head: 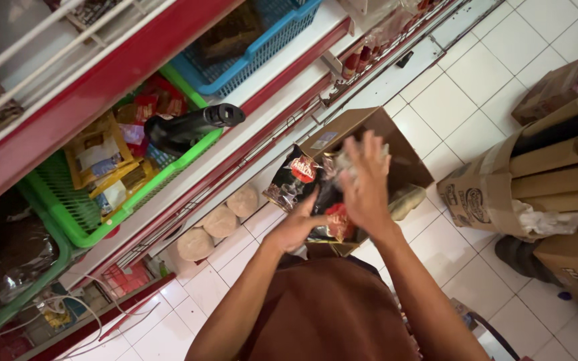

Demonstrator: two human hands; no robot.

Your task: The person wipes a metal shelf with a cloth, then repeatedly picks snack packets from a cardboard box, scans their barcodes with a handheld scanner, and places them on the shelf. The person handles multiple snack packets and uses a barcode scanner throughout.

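Both hands up at chest height over an open carton (396, 144) on the white tile floor. Your left hand (297, 227) grips the lower edge of a dark glossy pack (306, 184) w/ red round label; your right hand (364, 180) is spread, fingers open, pressed on the pack's front — blurred, so grip there is unclear. Progress, as I judge it: pack is out above the carton, not yet shelved. Green basket (135, 194) to your left holds yellow and red sachets plus a black bottle (192, 127); blue basket (255, 40) beyond. Three pale round bags (219, 224) lie under the shelf. More brown boxes (503, 187) to your right.
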